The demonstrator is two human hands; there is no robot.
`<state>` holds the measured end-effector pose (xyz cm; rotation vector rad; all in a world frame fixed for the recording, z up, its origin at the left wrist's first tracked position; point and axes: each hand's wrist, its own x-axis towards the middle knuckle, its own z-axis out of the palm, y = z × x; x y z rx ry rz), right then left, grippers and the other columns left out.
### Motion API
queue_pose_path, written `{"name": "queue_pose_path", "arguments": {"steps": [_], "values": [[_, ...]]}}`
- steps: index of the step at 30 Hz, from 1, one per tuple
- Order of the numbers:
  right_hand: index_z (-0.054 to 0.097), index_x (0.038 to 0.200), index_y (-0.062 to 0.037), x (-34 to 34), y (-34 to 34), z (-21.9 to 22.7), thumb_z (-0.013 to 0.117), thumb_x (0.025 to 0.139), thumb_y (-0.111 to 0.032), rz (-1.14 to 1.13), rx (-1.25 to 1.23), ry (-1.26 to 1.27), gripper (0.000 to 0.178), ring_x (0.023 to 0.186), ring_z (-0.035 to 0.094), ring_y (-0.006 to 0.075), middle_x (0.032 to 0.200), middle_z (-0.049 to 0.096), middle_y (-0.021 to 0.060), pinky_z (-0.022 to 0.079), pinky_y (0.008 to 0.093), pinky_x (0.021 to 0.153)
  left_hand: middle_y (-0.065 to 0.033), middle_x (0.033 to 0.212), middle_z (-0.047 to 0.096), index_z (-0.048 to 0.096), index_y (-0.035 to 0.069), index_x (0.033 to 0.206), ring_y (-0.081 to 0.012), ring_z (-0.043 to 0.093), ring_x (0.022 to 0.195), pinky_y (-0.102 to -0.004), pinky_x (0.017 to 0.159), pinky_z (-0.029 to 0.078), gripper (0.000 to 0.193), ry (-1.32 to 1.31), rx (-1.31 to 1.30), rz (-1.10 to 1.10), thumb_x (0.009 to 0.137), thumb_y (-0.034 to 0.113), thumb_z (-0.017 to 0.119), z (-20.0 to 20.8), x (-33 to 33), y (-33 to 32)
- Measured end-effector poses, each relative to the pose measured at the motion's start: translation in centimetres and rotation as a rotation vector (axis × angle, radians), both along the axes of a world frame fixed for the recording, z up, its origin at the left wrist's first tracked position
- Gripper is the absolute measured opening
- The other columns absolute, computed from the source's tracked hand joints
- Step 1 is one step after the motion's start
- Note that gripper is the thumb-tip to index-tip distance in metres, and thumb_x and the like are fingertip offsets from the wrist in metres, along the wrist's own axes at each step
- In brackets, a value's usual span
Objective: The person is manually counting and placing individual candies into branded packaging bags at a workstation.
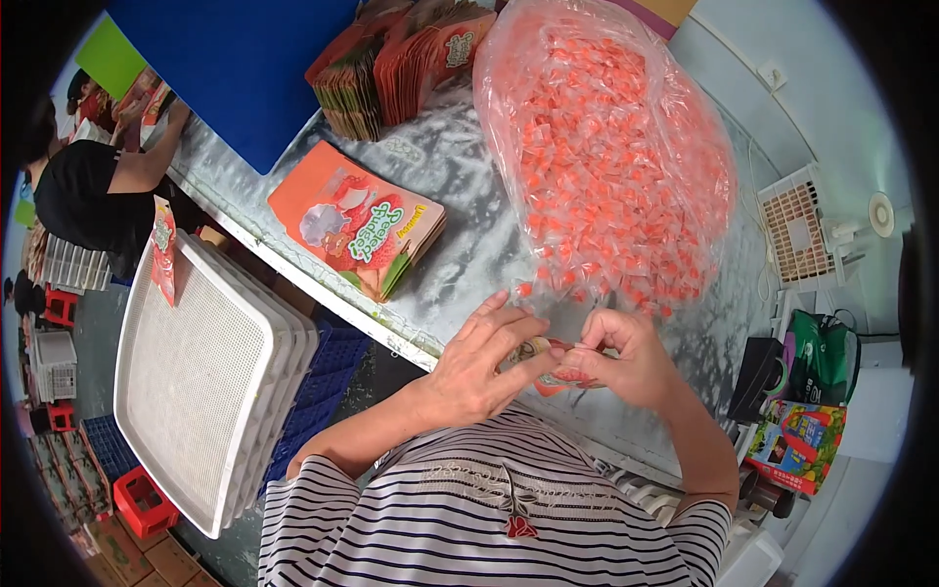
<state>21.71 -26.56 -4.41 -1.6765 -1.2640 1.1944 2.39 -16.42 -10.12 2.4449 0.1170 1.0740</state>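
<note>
Two hands share one red printed pouch (585,378), low over the near side of the tabletop (465,210). The left hand (484,362) grasps one end, fingers bent over it; the right hand (631,357) pinches the other between thumb and fingers. The step seems to be working at the pouch's edge; whether its mouth is open I cannot tell. The next move probably calls for a light pinch at both ends, so the film stays uncreased.

Just beyond, a clear bag (606,147) full of small red packets leaves little room straight ahead. A flat stack of pouches (357,220) lies left of it, close to the tabletop's left edge, with a bare strip between stack and bag for reaching through. Farther back, upright bundles of pouches (421,64) close off that lane.
</note>
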Motion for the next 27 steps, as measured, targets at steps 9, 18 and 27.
{"name": "queue_pose_path", "arguments": {"steps": [9, 18, 27], "values": [[0.051, 0.072, -0.0029, -0.2, -0.6, -0.6, 0.068, 0.087, -0.011, -0.033, -0.278, 0.312, 0.024, 0.058, 0.052, 0.003, 0.064, 0.059, 0.0026, 0.041, 0.0203, 0.048, -0.0146, 0.111, 0.052, 0.059, 0.002, 0.096, -0.0328, 0.053, 0.105, -0.0534, 0.102, 0.039, 0.028, 0.125, -0.125, -0.082, 0.07, 0.006, 0.067, 0.4, -0.6, -0.7], [0.057, 0.076, 0.0022, 0.4, 1.0, 3.0, 0.07, 0.082, -0.024, 0.244, -0.323, -0.127, 0.03, 0.057, 0.058, 0.014, 0.065, 0.062, 0.0105, 0.045, 0.0314, 0.052, -0.0187, 0.127, 0.044, 0.06, 0.001, 0.09, -0.0364, 0.041, 0.124, -0.0555, 0.106, 0.035, 0.021, 0.117, -0.153, -0.178, 0.071, 0.003, 0.067, 0.5, -0.8, -0.9], [0.066, 0.073, -0.0011, -2.3, 2.4, 3.0, 0.068, 0.068, -0.013, 0.651, -0.132, -0.854, 0.014, 0.073, 0.068, 0.0279, 0.073, 0.066, 0.0148, 0.053, 0.0418, 0.061, -0.022, 0.127, 0.045, 0.06, 0.004, 0.084, -0.0401, 0.041, 0.126, -0.0586, 0.107, 0.03, 0.016, 0.078, -0.22, -0.251, 0.074, 0.005, 0.073, 0.9, -0.6, -1.2]]}}
